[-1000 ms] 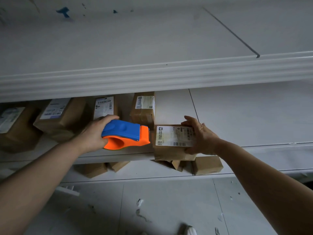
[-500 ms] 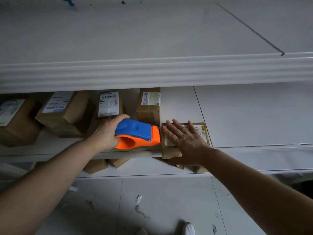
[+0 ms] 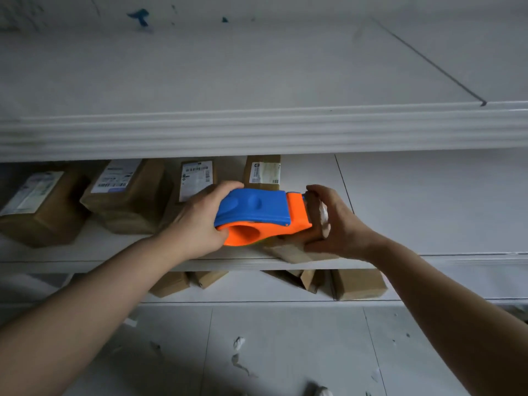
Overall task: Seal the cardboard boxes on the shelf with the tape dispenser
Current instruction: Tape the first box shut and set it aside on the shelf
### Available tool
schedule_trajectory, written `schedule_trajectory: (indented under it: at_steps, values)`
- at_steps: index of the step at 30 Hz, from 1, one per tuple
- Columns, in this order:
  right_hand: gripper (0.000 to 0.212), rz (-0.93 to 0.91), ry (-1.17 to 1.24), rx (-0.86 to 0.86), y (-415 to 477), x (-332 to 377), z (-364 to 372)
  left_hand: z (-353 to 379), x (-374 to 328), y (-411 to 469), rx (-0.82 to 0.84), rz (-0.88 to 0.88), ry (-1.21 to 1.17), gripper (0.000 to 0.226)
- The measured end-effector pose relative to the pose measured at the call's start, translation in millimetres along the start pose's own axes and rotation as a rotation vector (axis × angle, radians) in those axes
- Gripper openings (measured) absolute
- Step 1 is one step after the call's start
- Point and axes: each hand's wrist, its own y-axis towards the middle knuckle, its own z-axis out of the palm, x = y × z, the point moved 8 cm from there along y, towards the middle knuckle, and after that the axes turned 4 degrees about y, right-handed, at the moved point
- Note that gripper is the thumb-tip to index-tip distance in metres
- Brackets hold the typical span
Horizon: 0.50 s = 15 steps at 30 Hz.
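The blue and orange tape dispenser (image 3: 257, 215) is gripped by the left hand (image 3: 197, 221), whose fingers are curled round its rear end. Its orange front is set against a small cardboard box (image 3: 298, 248). The box is tilted at the front edge of the middle shelf (image 3: 114, 262) and is clasped on its right side by the right hand (image 3: 340, 224), fingers and thumb curled round it. Labelled boxes (image 3: 128, 201) are ranged along the same shelf to the left.
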Motion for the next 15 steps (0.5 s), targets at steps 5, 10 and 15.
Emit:
schedule_trajectory:
  at_steps: [5,10,15]
  values:
    - [0.121,0.133,0.071,-0.030,-26,-34,-18,12,-66,29,0.035,0.079,0.061,0.085]
    - [0.126,0.094,-0.093,-0.045,-24,-20,-27,17,-89,44,0.071,0.107,0.097,0.089]
    - [0.121,0.103,-0.140,-0.075,-25,-31,-28,6,-52,35,0.106,0.070,0.155,0.087]
